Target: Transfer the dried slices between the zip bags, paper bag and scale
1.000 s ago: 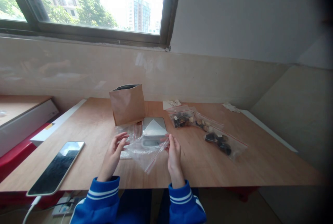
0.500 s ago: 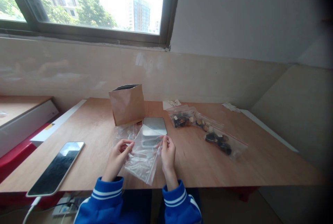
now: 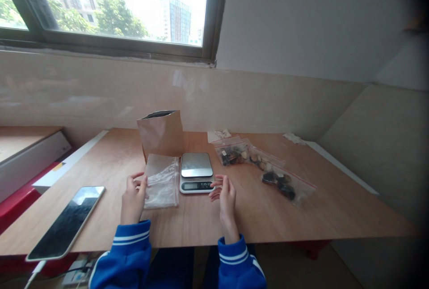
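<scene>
An empty clear plastic zip bag (image 3: 162,181) lies flat on the wooden table (image 3: 268,217), with a red-striped seal along its right side. My left hand (image 3: 133,198) stands upright at the bag's left edge, fingers touching that edge but not gripping it. My right hand (image 3: 225,196) hangs open and holds nothing, just right of a digital kitchen scale (image 3: 196,172). Behind the scale stands a brown kraft paper bag (image 3: 161,134) with a dark lining.
To the right lie several zip bags of dark and tan pieces (image 3: 234,155). A smartphone or tablet (image 3: 65,222) with a white cable lies at the front left. Paper scraps (image 3: 294,138) sit near the back wall.
The plastic bag has left my hands and now lies flat on the table left of the scale. Both hands have opened and moved apart.
</scene>
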